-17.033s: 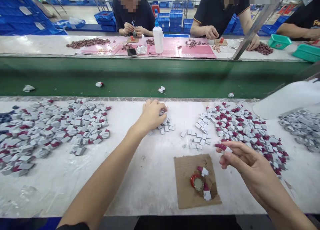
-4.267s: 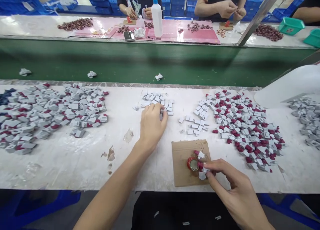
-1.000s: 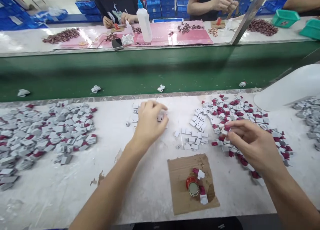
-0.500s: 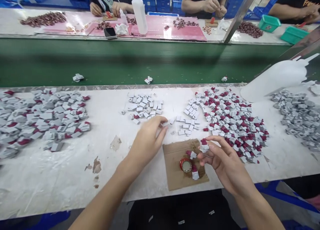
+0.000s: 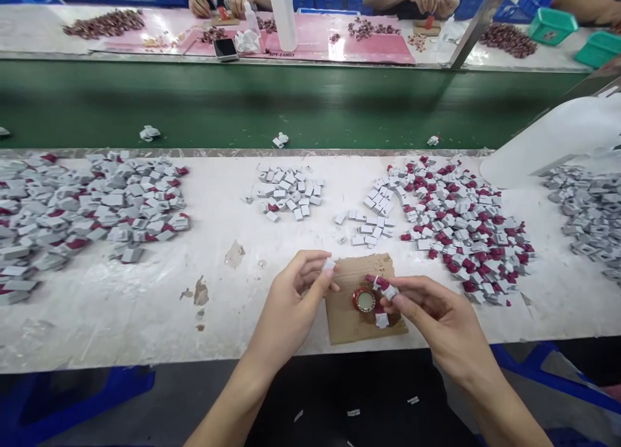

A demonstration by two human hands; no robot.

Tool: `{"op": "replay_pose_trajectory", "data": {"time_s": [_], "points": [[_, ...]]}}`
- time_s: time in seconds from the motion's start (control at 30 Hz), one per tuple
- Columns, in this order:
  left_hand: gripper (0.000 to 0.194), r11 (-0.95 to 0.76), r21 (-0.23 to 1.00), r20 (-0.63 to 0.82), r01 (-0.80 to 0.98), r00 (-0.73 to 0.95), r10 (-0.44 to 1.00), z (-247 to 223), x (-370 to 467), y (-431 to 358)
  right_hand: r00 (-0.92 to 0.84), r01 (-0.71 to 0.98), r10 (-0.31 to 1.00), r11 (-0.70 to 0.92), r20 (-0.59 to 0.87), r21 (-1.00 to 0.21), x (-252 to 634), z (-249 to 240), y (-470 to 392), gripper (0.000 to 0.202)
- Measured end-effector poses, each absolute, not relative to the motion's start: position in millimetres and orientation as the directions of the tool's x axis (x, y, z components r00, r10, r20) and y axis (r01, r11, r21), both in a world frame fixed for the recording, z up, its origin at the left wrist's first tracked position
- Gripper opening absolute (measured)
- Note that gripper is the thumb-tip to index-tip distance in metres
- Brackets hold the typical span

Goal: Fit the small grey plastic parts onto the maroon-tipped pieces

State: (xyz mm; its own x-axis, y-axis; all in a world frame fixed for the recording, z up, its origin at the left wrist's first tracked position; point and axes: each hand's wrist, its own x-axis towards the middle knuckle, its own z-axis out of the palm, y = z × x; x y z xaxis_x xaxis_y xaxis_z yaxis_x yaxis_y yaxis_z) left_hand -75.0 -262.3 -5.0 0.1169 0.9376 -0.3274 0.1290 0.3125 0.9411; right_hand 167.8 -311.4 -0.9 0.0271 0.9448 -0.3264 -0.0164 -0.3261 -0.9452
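Note:
My left hand [image 5: 298, 298] pinches a small light-grey plastic block [image 5: 328, 264] between thumb and fingers, at the left edge of a cardboard piece [image 5: 342, 330]. Over the cardboard's right side, my right hand [image 5: 439, 311] grips a small white-and-maroon plastic part [image 5: 389, 291] in its fingertips. A red-rimmed bottle cap [image 5: 364, 299] lies on the cardboard, its shallow inside facing up. Close to the cap rests another white-and-maroon part [image 5: 381, 319] on a dark wet-looking stain. Several loose grey blocks [image 5: 369, 228] lie just beyond the cardboard.
White-and-maroon parts are heaped at right [image 5: 466, 233], with a grey-and-maroon heap [image 5: 87, 207] at left and a smaller grey pile [image 5: 291, 191] between. A large white bottle [image 5: 548, 140] leans at right. Past the green belt [image 5: 218, 104], other people's hands work at a facing table.
My left hand has drawn back from the loose blocks toward me, bringing a grey block to the cardboard. My right hand has tilted its part and moved it slightly lower. The view has shifted a little.

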Motion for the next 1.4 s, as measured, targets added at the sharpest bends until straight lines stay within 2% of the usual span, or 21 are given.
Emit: {"op": "replay_pose_trajectory", "data": {"time_s": [0.17, 0.3, 0.57, 0.8, 0.87, 0.93, 1.03, 1.13, 1.23, 1.4], "points": [[0.02, 0.311, 0.947, -0.319, 0.083, 0.113, 0.941, -7.9, -76.0, -268.0, -0.008, 0.257, 0.993, -0.112, -0.118, -0.96, 168.8, 3.5, -328.3, 0.009], [0.018, 0.287, 0.951, -0.298, 0.113, 0.094, 0.95, -10.3, -72.1, -266.8, -0.061, 0.356, 0.996, -0.037, -0.063, -0.934, 167.2, -0.7, -329.6, 0.011], [0.022, 0.323, 0.945, -0.327, 0.048, 0.151, 0.933, -9.0, -65.9, -260.2, -0.086, 0.382, 0.995, -0.012, -0.049, -0.924, 162.6, -0.1, -325.3, 0.013], [0.019, 0.283, 0.954, -0.295, 0.096, 0.154, 0.943, -8.6, -67.4, -256.7, -0.077, 0.388, 0.995, -0.026, -0.061, -0.921, 160.1, 8.1, -317.0, 0.012], [0.019, 0.303, 0.95, -0.311, 0.07, 0.181, 0.933, -5.6, -66.6, -253.9, -0.052, 0.354, 0.995, -0.056, -0.08, -0.933, 162.1, 9.3, -314.0, 0.01], [0.02, 0.338, 0.941, -0.333, 0.021, 0.239, 0.912, -0.6, -63.6, -250.4, -0.004, 0.249, 0.993, -0.115, -0.12, -0.962, 165.6, 9.3, -309.6, 0.007], [0.021, 0.382, 0.921, -0.337, -0.073, 0.342, 0.877, 8.7, -54.3, -244.3, 0.075, -0.068, 0.984, -0.157, -0.162, -0.985, 170.3, 7.4, -299.9, 0.004], [0.02, 0.384, 0.909, -0.294, -0.16, 0.407, 0.865, 16.3, -42.3, -238.7, 0.086, -0.332, 0.977, -0.157, -0.196, -0.93, 170.1, 4.7, -289.6, 0.005], [0.018, 0.377, 0.905, -0.268, -0.199, 0.423, 0.866, 19.1, -33.2, -235.1, 0.079, -0.394, 0.97, -0.181, -0.23, -0.901, 167.0, 3.2, -283.1, 0.005], [0.016, 0.384, 0.906, -0.288, -0.176, 0.407, 0.867, 15.3, -30.4, -232.9, 0.105, -0.347, 0.965, -0.192, -0.242, -0.918, 165.3, 2.3, -280.6, 0.007]]}}
